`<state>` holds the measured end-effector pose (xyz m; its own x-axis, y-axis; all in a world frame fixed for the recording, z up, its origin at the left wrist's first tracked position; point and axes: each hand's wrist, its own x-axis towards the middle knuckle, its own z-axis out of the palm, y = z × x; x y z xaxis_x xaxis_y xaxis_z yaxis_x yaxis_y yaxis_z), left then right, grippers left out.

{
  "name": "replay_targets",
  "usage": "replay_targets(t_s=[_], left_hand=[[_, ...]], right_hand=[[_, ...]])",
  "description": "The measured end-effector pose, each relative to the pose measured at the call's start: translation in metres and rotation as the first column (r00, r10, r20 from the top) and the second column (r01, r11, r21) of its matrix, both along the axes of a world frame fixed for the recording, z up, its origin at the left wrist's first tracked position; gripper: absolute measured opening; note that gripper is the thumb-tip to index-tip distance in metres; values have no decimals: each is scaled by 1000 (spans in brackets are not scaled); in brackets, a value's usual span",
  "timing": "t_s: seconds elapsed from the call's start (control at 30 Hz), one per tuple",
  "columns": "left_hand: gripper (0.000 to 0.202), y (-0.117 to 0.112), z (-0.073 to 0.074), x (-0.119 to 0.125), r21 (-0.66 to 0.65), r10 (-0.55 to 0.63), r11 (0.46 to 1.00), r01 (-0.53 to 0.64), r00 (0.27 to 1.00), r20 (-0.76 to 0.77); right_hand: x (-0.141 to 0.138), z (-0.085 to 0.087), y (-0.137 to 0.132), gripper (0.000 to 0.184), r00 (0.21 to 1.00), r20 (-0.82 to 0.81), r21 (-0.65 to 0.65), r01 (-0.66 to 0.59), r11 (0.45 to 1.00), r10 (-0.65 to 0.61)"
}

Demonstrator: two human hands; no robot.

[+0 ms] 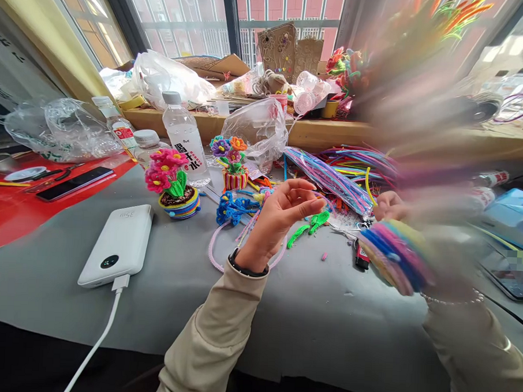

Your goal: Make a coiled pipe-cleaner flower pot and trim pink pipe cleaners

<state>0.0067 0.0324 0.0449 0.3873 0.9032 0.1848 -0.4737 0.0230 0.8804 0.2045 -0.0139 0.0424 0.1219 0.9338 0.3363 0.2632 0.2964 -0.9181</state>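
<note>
My left hand [282, 215] is raised over the grey table [175, 284], palm up, fingers loosely curled and apart, holding nothing. It hovers near a blue pipe-cleaner flower [231, 209] and green pipe-cleaner pieces [310, 226]. My right hand [390, 206] is smeared by motion. It grips a striped, multicoloured pipe-cleaner pot [393, 255], tilted, with a blurred bouquet [417, 58] stretching up toward the top right. A bracelet shows on my right wrist.
A white power bank [119, 245] with its cable lies at the left. Behind stand a water bottle [185, 136], a pink flower pot [173, 183] and a small striped one [234, 163]. Bagged pipe cleaners [331, 179], a phone [73, 183] and a cluttered windowsill [316, 132] surround them.
</note>
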Motion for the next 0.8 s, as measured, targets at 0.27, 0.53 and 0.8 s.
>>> replay_targets(t_s=[0.27, 0.53, 0.8], left_hand=[[36, 5, -6, 0, -45, 155, 986, -162, 979, -129], [39, 5, -6, 1, 15, 178, 984, -178, 963, -203], [50, 7, -8, -1, 94, 60, 995, -39, 971, -232]], right_hand=[[-3, -11, 4, 28, 954, 245, -90, 198, 976, -171], [4, -27, 12, 30, 944, 216, -82, 272, 959, -250], [2, -23, 10, 35, 907, 290, -77, 341, 937, -306]])
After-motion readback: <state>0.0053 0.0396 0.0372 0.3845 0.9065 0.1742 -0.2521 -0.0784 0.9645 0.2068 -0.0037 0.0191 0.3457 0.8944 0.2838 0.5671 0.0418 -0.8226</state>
